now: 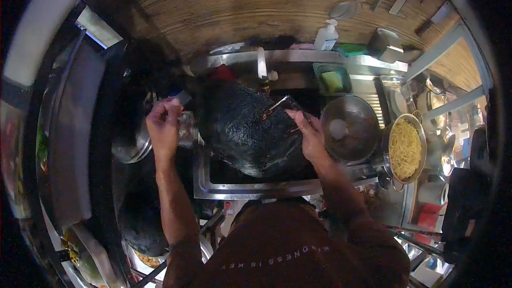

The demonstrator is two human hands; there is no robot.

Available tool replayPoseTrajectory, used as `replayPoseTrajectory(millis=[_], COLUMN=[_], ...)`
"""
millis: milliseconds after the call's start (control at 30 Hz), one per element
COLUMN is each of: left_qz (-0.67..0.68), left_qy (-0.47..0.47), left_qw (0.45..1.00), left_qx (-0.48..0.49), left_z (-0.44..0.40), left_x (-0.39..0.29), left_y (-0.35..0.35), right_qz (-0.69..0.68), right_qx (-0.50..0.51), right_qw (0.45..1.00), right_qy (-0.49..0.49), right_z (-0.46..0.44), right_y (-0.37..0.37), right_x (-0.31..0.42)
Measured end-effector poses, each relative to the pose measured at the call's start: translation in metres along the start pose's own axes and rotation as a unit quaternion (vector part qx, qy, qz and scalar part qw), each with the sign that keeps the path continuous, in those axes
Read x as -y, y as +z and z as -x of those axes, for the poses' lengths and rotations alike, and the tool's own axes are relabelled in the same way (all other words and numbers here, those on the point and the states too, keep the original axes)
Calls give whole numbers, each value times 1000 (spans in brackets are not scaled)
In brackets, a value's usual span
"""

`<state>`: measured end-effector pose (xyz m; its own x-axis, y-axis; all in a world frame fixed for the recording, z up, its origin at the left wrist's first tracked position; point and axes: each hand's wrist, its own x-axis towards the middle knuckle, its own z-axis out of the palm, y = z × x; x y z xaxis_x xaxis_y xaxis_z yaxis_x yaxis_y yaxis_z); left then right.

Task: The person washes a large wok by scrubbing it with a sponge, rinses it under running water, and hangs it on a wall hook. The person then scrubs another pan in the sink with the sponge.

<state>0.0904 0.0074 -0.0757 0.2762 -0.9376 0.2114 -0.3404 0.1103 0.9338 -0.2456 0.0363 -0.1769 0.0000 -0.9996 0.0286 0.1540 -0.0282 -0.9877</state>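
Note:
My left hand (pixel 163 118) is raised at the left of the cooking station, its fingers pinched together. A small bluish-grey patch shows by the fingertips, but I cannot make out whether it is held. In my right hand (pixel 310 132) is a dark-handled tool (pixel 287 103) with a bright, narrow edge; its exact kind is unclear. The tool's tip has brownish bits on it and is over a large, blackened, rounded pan-like surface (pixel 248 128). This surface lies between my hands, within a metal-edged frame (pixel 256 189).
A dark wok (pixel 349 129) stands right of my right hand. Beyond it is a pan of yellow noodles (pixel 405 150). At the back are a pump bottle (pixel 326 36), a green tub (pixel 330 79) and a metal container (pixel 385 45). Utensils hang on the wooden wall (pixel 224 5).

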Motion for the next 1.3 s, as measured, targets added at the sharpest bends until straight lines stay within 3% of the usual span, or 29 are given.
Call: replayPoseTrajectory(millis=[133,233,333,400,533,633,733,800,867,933,1000,1133,1233,1300], left_qz=[2,-38,-52,-103,-307,-390,-379,-394,-409,-398,-362,-367,-323,-331], left_qy=[88,133,156,204,137,75,98,117,202,195,91,103,67,31], left_qw=[996,990,983,967,905,852,835,832,808,811,837,843,869,866], left_qx=[14,31,76,112,262,342,387,373,374,383,399,379,369,375], left_z=[-9,-16,-26,-26,-53,-78,-90,-91,-110,-114,-104,-110,-107,-102], left_x=[-11,-33,-43,-67,-56,-14,4,1,46,43,-10,2,6,-1], left_y=[25,47,73,96,156,204,229,239,254,258,243,240,234,230], right_qz=[-79,-89,37,68,265,72,187,89,3,-71,-87,-193,-110,-148], right_qx=[-63,-47,-59,-17,-25,-56,-61,-59,-67,-78,-137,-176,-137,-108], right_qw=[995,995,997,994,941,995,971,990,997,993,985,961,983,982], right_qy=[25,5,-15,-87,-208,-43,-138,-88,-25,48,60,96,50,54], right_z=[6,4,7,10,16,16,15,9,5,-8,-25,-48,-49,-46], right_y=[7,5,15,24,20,26,13,4,-2,-3,-17,-43,-59,-54], right_x=[-19,-30,-29,-32,-60,-53,-52,-77,-80,-57,-88,-124,-120,-92])
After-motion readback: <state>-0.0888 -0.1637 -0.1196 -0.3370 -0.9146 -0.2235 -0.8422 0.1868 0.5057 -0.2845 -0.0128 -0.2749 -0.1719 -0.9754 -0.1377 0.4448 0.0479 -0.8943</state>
